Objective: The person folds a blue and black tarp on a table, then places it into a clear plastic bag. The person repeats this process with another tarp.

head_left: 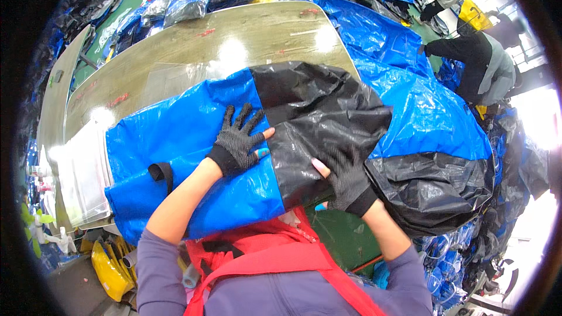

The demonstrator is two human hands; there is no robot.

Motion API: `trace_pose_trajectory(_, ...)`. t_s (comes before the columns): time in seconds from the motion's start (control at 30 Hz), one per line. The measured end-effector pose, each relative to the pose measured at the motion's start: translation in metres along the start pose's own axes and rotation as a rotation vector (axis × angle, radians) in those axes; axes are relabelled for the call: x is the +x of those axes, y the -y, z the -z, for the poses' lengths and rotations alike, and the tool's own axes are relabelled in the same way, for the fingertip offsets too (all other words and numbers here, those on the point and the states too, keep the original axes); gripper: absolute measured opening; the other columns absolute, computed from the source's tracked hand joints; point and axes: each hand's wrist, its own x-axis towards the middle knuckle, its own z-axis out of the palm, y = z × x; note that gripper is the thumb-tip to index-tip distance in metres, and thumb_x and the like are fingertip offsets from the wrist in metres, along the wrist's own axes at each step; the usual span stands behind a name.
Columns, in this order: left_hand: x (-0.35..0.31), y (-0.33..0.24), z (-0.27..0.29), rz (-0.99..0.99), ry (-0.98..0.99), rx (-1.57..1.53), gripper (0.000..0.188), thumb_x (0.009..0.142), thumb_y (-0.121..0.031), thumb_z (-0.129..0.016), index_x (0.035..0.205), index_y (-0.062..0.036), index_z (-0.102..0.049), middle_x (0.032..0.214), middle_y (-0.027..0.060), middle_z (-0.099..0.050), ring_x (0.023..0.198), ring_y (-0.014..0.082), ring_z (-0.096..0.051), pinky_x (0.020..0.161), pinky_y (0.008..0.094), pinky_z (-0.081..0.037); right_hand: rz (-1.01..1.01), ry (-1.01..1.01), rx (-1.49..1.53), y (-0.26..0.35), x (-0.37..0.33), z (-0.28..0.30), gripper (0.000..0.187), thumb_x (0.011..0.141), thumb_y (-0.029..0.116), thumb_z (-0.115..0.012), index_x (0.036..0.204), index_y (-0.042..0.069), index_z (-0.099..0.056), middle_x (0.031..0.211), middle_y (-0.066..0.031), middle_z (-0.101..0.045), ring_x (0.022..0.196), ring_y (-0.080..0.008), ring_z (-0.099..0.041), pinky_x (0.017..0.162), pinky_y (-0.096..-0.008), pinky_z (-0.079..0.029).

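A large bag (193,117) of glossy, crinkled plastic sheeting lies across the tabletop (275,29), its near edge close against the red apron (275,260). One part is bright blue and fairly flat, the other black, puffier and full of creases, with a straight seam between them. A black webbing strap (160,173) stands up in a small loop on the blue part. The tabletop is smooth and shiny, with a curved outline (the fisheye lens bends its edges), and a stack of clear plastic sheets (85,169) sits at its left end.

Both hands wear black textured gloves that leave some digits bare. The left hand (239,140) is spread wide, palm down on the blue part beside the seam, gripping nothing. The right hand (348,178) rests on the black part, thumb held out; its fingers blend into the dark material, so whether they pinch it I cannot tell.
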Motion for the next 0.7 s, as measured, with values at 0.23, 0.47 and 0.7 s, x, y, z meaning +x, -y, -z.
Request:
trace_pose_trajectory(0.23,0.02,-0.004,0.002,-0.454,-0.037,0.093,0.045,0.09,-0.043,-0.05,0.13,-0.0213,-0.055,0.145,0.0173,-0.041,0.137,0.0395,-0.031,0.11,0.0656,-0.018,0.041,-0.276,-0.049,-0.042,0.058,0.026,0.032,0.086,0.039,-0.057,0.087,0.01,-0.071,0.082,-0.0144,-0.068,0.082,-0.0335,-0.066,0.091,-0.0534,-0.042)
trace_pose_trajectory(0.47,-0.036,0.05,0.013,-0.419,0.186,-0.081,0.042,0.092,-0.038,-0.052,0.125,-0.0125,-0.057,0.134,0.0168,-0.05,0.124,0.0331,-0.045,0.101,0.0527,-0.032,-0.221,0.383,0.039,-0.1,0.228,0.005,0.063,0.073,0.066,-0.062,0.105,0.012,-0.07,0.108,-0.0184,-0.067,0.1,-0.037,-0.064,0.087,-0.0456,-0.05)
trace_pose_trajectory(0.7,-0.222,0.118,0.099,0.771,0.447,-1.265,0.04,0.094,-0.033,-0.054,0.121,-0.0037,-0.059,0.123,0.0162,-0.059,0.11,0.0267,-0.058,0.093,0.0398,-0.046,-0.385,0.329,0.113,-0.133,0.235,-0.044,0.076,0.066,0.072,-0.066,0.105,0.006,-0.07,0.108,-0.0203,-0.067,0.104,-0.0361,-0.063,0.09,-0.0451,-0.049)
